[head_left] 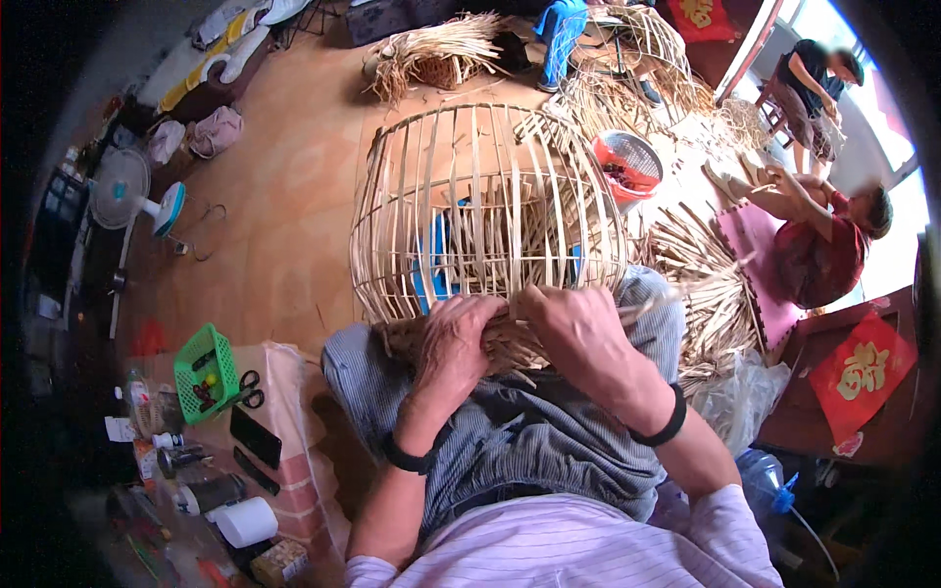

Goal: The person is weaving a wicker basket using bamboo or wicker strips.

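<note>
A large open-ribbed basket point(500, 108) of pale split strips, seemingly bamboo, rests before me against my knees. Its near end, over my lap, is a dense woven edge point(515, 353). My left hand point(456, 338) has its fingers wrapped round this edge at the left. A little to the right, my right hand point(578, 328) is closed at the same edge, pinching a strip. The loose end of that strip point(652, 306) sticks out past the hand to the right, slightly blurred. Both sets of fingertips are partly hidden.
Bundled strips point(696, 274) lie at the right, and another bundle point(441, 59) at the far side. A red bucket point(627, 167) stands beyond the basket. Two people sit at the right. A low table at the left holds a green plastic basket point(206, 372), scissors point(252, 390) and a phone point(256, 437).
</note>
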Demonstrator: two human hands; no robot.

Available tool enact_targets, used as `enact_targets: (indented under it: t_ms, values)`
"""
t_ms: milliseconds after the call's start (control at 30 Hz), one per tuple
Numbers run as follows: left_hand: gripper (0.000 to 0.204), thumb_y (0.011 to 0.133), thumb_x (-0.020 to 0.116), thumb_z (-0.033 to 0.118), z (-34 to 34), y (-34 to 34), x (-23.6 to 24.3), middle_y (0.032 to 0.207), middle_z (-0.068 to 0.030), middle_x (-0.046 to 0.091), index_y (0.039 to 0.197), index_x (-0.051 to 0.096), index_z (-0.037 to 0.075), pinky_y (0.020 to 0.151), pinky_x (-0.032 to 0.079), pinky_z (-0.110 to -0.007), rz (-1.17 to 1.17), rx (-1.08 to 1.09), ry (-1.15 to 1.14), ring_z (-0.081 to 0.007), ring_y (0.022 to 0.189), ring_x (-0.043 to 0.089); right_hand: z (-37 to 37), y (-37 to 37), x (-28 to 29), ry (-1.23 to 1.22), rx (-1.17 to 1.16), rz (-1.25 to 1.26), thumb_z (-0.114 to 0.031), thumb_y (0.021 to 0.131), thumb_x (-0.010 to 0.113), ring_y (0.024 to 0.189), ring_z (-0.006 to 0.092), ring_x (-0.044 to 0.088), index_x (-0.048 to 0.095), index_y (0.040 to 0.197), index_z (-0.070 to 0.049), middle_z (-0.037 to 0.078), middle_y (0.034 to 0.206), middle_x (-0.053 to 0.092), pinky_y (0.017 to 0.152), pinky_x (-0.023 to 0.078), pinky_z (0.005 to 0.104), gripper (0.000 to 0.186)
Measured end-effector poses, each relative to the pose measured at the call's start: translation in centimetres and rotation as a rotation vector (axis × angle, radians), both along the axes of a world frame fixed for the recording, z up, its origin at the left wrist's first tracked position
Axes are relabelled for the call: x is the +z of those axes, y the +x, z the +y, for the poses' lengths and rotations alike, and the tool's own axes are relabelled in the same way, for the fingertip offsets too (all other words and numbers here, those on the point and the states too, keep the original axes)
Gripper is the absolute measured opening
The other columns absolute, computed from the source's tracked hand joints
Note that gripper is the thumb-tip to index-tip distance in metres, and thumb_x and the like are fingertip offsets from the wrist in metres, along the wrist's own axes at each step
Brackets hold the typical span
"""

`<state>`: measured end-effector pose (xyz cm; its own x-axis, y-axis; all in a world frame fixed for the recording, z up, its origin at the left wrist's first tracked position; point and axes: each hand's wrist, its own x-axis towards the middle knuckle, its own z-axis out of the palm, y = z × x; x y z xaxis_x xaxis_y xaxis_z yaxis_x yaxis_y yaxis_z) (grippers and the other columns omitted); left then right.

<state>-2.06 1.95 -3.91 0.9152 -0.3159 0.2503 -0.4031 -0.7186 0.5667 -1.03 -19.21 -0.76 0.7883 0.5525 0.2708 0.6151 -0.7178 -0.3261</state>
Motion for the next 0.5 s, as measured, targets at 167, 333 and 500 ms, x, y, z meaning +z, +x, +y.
enact_targets:
  t_ms: [167,333,500]
  values:
    - [0.031,0.087,0.059,-0.004,0.2,0.1,0.2,0.105,-0.0143,0.073,0.114,0.071,0.005,0.095,0.049,-0.047,0.006,-0.042,0.071,-0.0356,0.106,0.068,0.1,-2.2,1.0,-0.032,-0.04,0.113,-0.015,0.096,0.062,0.07,0.0358,0.07,0.057,0.116,-0.006,0.012,0.085,0.066,0.059,0.053,0.0489,0.022]
    - [0.051,0.08,0.054,-0.013,0.8,-0.3,1.5,0.116,-0.018,0.073,0.126,0.07,0.003,0.105,0.05,-0.049,0.04,-0.079,0.098,-0.039,0.113,0.067,-1.9,-1.6,0.7,-0.006,-0.062,0.113,-0.02,0.096,0.066,0.073,0.0372,0.072,0.06,0.109,-0.008,0.013,0.087,0.07,0.06,0.054,0.049,0.019]
    - [0.051,0.085,0.057,-0.013,1.7,-1.0,3.9,0.117,-0.0161,0.072,0.132,0.068,0.004,0.106,0.052,-0.048,-0.142,0.004,0.027,-0.0355,0.115,0.067,-5.3,-1.5,-5.5,0.25,-0.146,0.207,-0.018,0.094,0.075,0.074,0.0412,0.071,0.066,0.104,-0.008,0.013,0.08,0.07,0.065,0.057,0.048,0.017]
